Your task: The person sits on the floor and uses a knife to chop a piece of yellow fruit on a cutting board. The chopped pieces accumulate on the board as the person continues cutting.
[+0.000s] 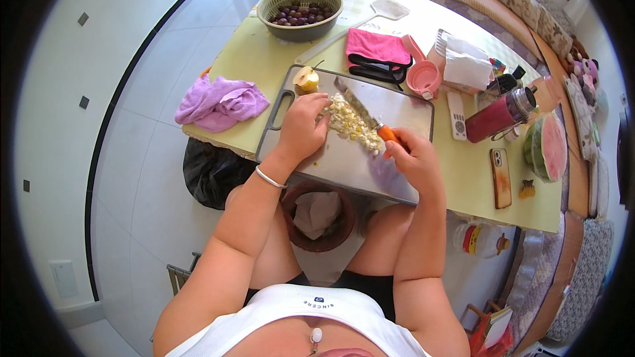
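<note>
My right hand (409, 152) is closed round the orange handle of a kitchen knife (360, 107), its blade slanting away to the far left along a pile of chopped pear (350, 124). Curled fingers of my left hand (306, 125) press against the left end of that pile; the fingertips are partly hidden. Both hands are over a grey-rimmed metal cutting board (331, 164). A halved yellow pear (305, 78) with its cut face showing sits at the board's far left corner, just beyond my left hand.
A colander of grapes (299, 14) stands far left, a purple cloth (221, 104) nearer. Beyond the board lie a pink-and-black cloth (377, 51) and a pink cup (423, 78). To the right are a remote (456, 116), tumbler (499, 116), phone (501, 178) and cut watermelon (546, 147). A bin (291, 225) stands below.
</note>
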Demonstrator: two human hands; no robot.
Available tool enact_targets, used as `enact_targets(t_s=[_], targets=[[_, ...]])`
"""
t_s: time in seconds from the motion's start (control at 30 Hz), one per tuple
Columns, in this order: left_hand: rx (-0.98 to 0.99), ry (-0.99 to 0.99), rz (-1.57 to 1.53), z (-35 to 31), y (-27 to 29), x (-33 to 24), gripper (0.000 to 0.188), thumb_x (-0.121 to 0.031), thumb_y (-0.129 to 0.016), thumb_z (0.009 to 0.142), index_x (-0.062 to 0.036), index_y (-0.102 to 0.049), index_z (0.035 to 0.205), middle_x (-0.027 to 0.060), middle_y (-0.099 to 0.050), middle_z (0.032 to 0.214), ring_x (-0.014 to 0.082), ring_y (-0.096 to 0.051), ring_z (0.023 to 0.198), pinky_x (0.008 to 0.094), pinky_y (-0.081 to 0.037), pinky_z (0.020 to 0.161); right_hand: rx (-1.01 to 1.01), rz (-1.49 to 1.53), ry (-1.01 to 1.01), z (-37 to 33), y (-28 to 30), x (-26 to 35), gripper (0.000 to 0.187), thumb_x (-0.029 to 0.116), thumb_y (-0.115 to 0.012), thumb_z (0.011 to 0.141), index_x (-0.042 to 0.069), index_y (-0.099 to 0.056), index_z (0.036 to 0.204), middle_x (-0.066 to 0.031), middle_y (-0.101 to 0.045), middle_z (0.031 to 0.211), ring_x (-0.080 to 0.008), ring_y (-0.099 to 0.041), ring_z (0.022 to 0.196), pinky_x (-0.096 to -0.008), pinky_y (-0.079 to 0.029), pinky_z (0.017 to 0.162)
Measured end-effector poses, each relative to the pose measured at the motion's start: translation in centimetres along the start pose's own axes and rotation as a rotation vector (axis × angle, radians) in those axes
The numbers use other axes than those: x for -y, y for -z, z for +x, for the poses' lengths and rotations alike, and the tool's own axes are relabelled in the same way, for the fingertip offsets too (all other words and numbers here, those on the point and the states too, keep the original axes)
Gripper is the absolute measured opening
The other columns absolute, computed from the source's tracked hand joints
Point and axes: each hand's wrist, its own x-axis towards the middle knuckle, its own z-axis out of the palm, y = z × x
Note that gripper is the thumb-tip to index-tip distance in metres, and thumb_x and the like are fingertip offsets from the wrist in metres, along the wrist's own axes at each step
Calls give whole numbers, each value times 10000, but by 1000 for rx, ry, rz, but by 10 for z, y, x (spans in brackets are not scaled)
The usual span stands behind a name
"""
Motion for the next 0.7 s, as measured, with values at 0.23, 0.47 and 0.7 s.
enact_targets(t_s=[0.23, 0.47, 0.7], targets=[[75, 23, -30, 2, 3, -6, 249, -46, -661, 773, -15, -686, 1019, 142, -664, 1094, 336, -606, 1056, 417, -479, 946, -25, 130, -51, -4, 1, 6, 247, 151, -647, 893, -19, -678, 1070, -81, -660, 764, -136, -586, 688, -286, -464, 654], [66, -1, -54, 0, 2, -6, 219, -45, -654, 786, -8, -688, 999, 147, -668, 1099, 343, -603, 1065, 413, -477, 947, 2, -73, -8, 1, -5, -5, 260, 150, -646, 898, -33, -671, 1080, -113, -671, 793, -161, -602, 711, -313, -487, 689], [71, 15, -89, 0, 4, -8, 206, -37, -649, 791, -2, -694, 988, 152, -674, 1084, 346, -609, 1056, 411, -482, 940, 44, -115, -11, 1, -4, -6, 268, 163, -658, 883, -30, -673, 1068, -122, -651, 771, -170, -592, 687, -318, -478, 664]])
